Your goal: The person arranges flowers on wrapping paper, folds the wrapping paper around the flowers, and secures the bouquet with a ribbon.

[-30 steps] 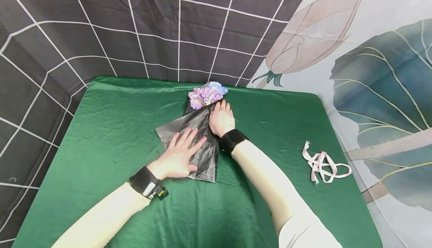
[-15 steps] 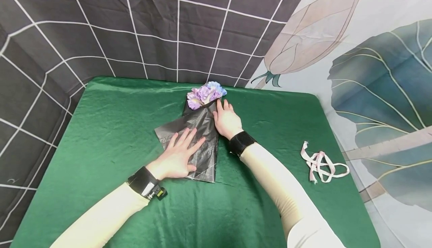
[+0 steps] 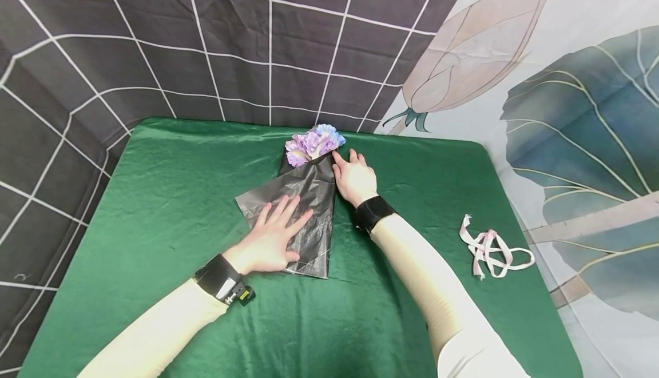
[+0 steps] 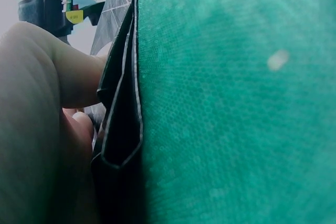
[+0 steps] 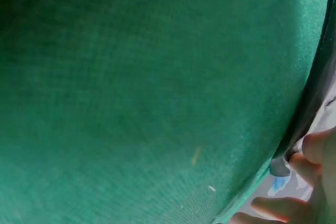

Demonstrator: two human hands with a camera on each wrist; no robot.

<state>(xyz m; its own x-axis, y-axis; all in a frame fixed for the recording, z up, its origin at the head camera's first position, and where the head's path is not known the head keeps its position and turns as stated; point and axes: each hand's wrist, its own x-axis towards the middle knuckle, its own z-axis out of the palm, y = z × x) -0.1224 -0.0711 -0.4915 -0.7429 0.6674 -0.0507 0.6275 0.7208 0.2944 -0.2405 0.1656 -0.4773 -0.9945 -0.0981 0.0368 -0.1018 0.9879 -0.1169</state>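
A sheet of black wrapping paper (image 3: 293,185) lies folded over on the green tabletop, its right edge running straight down. Purple and blue flowers (image 3: 312,144) poke out of its upper end; their stems are hidden. My left hand (image 3: 273,235) rests flat on the lower part of the paper, fingers spread. In the left wrist view the folded layers of the paper (image 4: 123,124) show edge-on beside that hand (image 4: 58,77). My right hand (image 3: 356,178) is at the paper's upper right edge, index finger and thumb touching it, the other fingers extended over the cloth.
A pale pink ribbon (image 3: 494,254) lies loosely looped near the right side of the green cloth-covered table (image 3: 170,195). A dark grid-patterned cloth (image 3: 231,35) hangs behind the table, and a flower-printed hanging (image 3: 566,138) is at the right.
My right hand has shifted right, off the paper's face to its right edge, and its fingers have parted. The left hand has stayed in place on the paper.
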